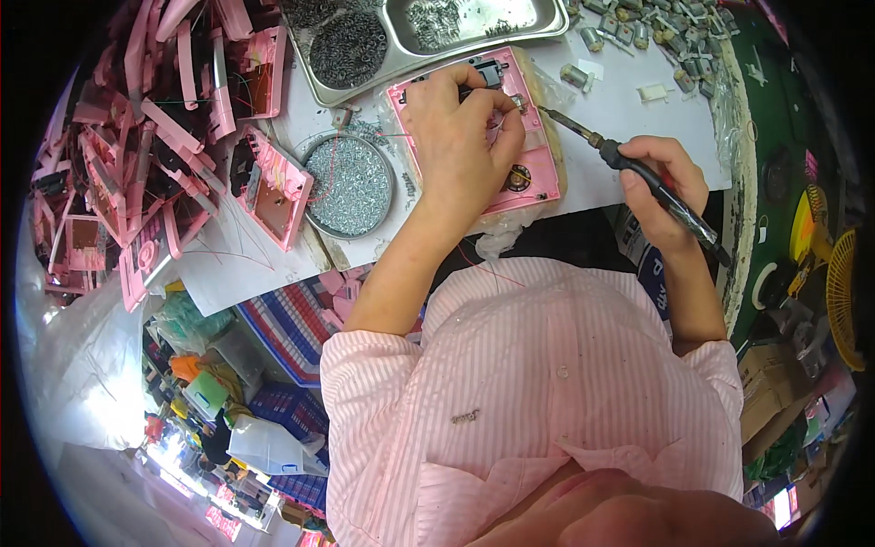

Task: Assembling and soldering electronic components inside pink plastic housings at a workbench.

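Observation:
A pink plastic housing (538,150) lies open side up on the worktable, with a black part (490,71) at its far edge and a round brass-coloured part (518,179) near its front. My left hand (456,141) rests over the housing, its fingers bent and drawn together; what they pinch, if anything, is hidden. A thin red wire (392,136) runs out from under that hand to the left. In my right hand (673,178) is a black-handled soldering iron (612,155), held like a pen. Its tip points left, close to the housing's right edge.
Left of the housing stands a round dish (351,187) of small screws. Behind it is a metal tray (387,46) holding small dark parts. Pink housings (118,173) pile up at the far left. Small motors (674,41) lie scattered at the back right.

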Motion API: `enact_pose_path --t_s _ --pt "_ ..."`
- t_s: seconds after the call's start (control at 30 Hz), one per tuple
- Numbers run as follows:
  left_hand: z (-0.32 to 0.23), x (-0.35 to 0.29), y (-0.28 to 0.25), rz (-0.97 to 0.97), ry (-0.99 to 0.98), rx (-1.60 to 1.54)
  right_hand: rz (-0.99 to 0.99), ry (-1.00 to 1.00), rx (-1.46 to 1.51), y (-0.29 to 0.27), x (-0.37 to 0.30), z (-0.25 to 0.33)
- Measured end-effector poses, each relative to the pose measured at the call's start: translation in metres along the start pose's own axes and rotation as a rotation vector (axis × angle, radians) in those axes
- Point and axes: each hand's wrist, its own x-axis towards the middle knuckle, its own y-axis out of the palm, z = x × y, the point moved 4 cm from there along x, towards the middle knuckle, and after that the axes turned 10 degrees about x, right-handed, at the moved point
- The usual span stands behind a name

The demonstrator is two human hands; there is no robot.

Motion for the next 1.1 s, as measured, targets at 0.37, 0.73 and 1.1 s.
enact_pose_path --t_s 0.37,0.73,1.1 --pt "0.001 0.001 0.0 -0.01 0.019 0.038 0.051 0.009 -0.026 0.01 0.004 -0.005" --pt "-0.001 0.0 0.001 -0.026 0.029 0.092 0.115 -0.133 -0.164 0.012 0.008 0.0" --pt "-0.002 -0.001 0.002 -0.041 0.042 0.109 0.116 -0.38 -0.279 0.01 0.011 0.001"
